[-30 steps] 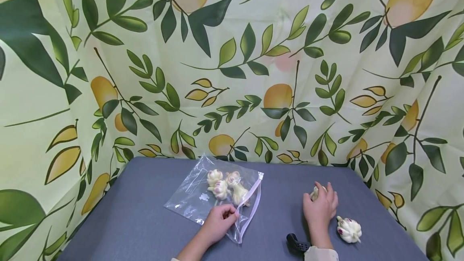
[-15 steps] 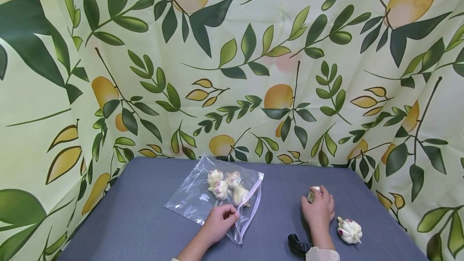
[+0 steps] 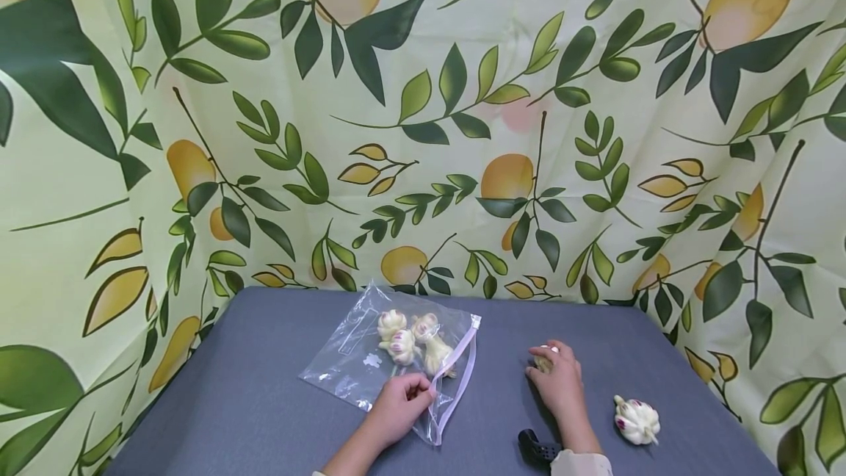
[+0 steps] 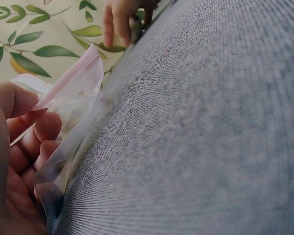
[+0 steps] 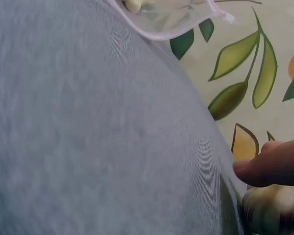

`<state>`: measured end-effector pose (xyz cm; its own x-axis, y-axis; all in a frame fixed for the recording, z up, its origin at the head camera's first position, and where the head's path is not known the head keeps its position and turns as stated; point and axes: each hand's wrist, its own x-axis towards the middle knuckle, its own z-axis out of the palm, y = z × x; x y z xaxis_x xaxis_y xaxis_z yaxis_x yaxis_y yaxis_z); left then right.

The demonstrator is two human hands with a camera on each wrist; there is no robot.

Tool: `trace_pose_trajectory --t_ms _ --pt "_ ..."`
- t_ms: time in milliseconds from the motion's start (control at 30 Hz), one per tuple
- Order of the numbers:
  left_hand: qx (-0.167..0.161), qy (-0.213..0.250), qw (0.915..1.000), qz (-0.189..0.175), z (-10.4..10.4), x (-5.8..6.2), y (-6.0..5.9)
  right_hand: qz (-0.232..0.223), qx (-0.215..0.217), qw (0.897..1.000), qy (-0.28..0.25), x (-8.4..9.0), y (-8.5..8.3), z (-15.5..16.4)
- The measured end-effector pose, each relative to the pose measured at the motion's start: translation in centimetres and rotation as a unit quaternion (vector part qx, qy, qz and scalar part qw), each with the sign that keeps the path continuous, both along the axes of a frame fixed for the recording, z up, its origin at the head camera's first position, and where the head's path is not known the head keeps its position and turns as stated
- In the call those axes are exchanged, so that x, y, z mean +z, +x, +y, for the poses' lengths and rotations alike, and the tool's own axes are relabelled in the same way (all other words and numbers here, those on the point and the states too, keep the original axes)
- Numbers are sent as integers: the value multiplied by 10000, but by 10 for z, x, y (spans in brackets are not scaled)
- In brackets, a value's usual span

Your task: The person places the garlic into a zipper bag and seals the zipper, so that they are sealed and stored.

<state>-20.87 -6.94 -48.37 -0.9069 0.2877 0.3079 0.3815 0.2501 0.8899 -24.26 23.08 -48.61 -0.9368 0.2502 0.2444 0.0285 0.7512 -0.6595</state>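
Observation:
My left hand pinches the pink-edged opening of a clear zip bag between thumb and fingers. Several white and purple garlic bulbs lie inside the bag. In the left wrist view the bag's pink zip edge stands raised from the cloth. My right hand grips another garlic bulb, mostly covered by the fingers, to the right of the bag. The right wrist view shows this bulb beneath the thumb. One more garlic bulb lies on the table, right of my right hand.
A grey cloth-covered table bears everything. A patterned curtain with fruit and leaves rises behind it and along both sides. A black strap-like device sits at my right wrist.
My right hand has moved left toward the bag with the garlic bulb, away from the bulb lying at the right. My left hand and the bag stay in place.

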Motion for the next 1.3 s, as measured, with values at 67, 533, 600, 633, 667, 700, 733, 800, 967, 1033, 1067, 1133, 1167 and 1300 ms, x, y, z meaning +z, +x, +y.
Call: trace_pose_trajectory --t_ms 67,533,600,633,667,700,733,800,967,1033,1067,1133,1167,1300 --pt "36 -73 10000 -23 0 -8 -5 -34 19 10000 -6 0 0 -1" --pt "-2 -39 9999 -95 -1 -16 -11 -81 685 9976 11 -3 -5 -33" --pt "1 -56 9999 -97 -1 -20 -13 -149 779 9966 -224 -2 -6 -35" --pt "9 -69 9999 -89 0 -19 -13 -136 828 9957 -394 -2 -6 -36" --pt "21 -89 9999 -72 0 -19 -13 -121 863 9945 -589 -3 -7 -38" --pt "33 -111 9999 -57 0 -18 -12 -82 915 9923 -831 -3 -7 -39" --pt "43 -130 9999 -44 1 -16 -11 -44 968 9893 -1090 -3 -7 -40" --pt "48 -119 9999 -66 1 -12 -9 10 1072 9800 -1676 -2 -6 -42" --pt "10 14 10000 -57 1 5 2 -55 1353 9385 -3177 -1 -3 -45" --pt "-13 45 10000 -54 1 9 4 -72 1488 9177 -3682 -1 -2 -44" --pt "-21 53 10000 -65 0 10 5 -75 1550 9088 -3874 -1 -1 -44" --pt "-30 59 9999 -87 0 11 6 -89 1653 8946 -4150 -2 -1 -43" --pt "-34 62 9999 -99 0 10 5 -80 1688 8889 -4258 -3 -2 -42" --pt "-58 96 9998 -150 -1 12 6 -4 1693 8741 -4552 -5 -4 -42"
